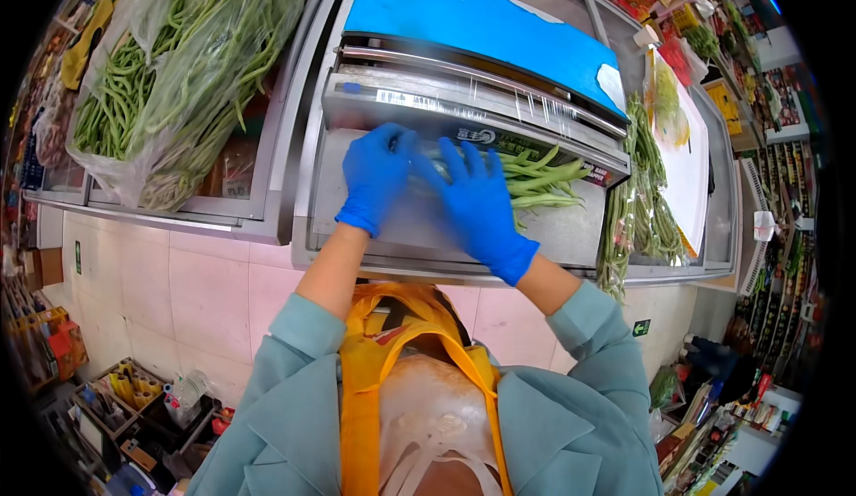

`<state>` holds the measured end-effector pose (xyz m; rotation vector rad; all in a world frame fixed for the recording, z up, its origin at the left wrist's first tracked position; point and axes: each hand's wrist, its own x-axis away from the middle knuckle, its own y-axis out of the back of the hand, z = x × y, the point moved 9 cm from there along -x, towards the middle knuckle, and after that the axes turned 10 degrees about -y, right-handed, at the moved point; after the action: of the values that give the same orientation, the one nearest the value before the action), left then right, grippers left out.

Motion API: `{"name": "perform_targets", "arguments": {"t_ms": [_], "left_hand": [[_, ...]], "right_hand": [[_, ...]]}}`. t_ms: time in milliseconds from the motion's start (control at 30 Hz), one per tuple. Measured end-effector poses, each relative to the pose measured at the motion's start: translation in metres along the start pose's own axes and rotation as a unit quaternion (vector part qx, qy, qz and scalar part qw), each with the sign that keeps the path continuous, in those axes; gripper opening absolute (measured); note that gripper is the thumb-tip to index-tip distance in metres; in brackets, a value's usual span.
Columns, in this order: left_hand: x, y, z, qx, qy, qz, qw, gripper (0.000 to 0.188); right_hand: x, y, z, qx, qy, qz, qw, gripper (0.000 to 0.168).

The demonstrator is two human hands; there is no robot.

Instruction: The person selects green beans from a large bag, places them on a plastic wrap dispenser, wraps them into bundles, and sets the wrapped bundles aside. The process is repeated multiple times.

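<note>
My left hand [378,178], in a blue glove, is curled at the left end of a bunch of green beans [545,178]. Its fingertips are blurred, so whether it grips the beans or clear film there is hidden. My right hand [478,205], gloved the same way, lies palm down over the bunch with its fingers spread. The beans stick out to its right, on the metal plate [562,232] of a film wrapping machine. Just beyond both hands is the machine's front panel [401,111], with a metal roller [455,71] behind it.
A blue board [468,21] covers the wrapper's back. To the left, a large clear bag of green beans [180,81] rests on a glass-topped freezer [267,195]. Wrapped bunches of long beans [645,195] and a white tray [689,162] are on the right.
</note>
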<state>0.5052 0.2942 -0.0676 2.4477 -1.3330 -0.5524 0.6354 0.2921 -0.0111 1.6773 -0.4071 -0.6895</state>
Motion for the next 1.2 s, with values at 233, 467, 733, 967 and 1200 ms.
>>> {"name": "perform_targets", "arguments": {"t_ms": [233,467,733,967,1200], "left_hand": [[0.013,0.036,-0.053,-0.024,-0.178,-0.12,0.976,0.022],[0.034,-0.041,-0.098,-0.11,-0.331,0.046,0.936,0.055],[0.016,-0.062,-0.095,-0.222,-0.332,0.118,0.909,0.043],[0.006,-0.068,-0.099,-0.269,-0.352,0.161,0.882,0.053],[0.006,-0.07,-0.102,-0.288,-0.35,0.137,0.881,0.048]], "right_hand": [[-0.016,-0.01,-0.015,-0.106,-0.022,-0.008,0.994,0.05],[-0.001,-0.005,-0.034,-0.177,0.052,0.004,0.983,0.036],[0.016,-0.025,-0.119,-0.152,0.023,0.158,0.976,0.071],[0.018,-0.023,-0.127,-0.22,-0.004,0.112,0.969,0.074],[0.052,0.041,-0.144,-0.199,-0.096,-0.148,0.964,0.058]]}}
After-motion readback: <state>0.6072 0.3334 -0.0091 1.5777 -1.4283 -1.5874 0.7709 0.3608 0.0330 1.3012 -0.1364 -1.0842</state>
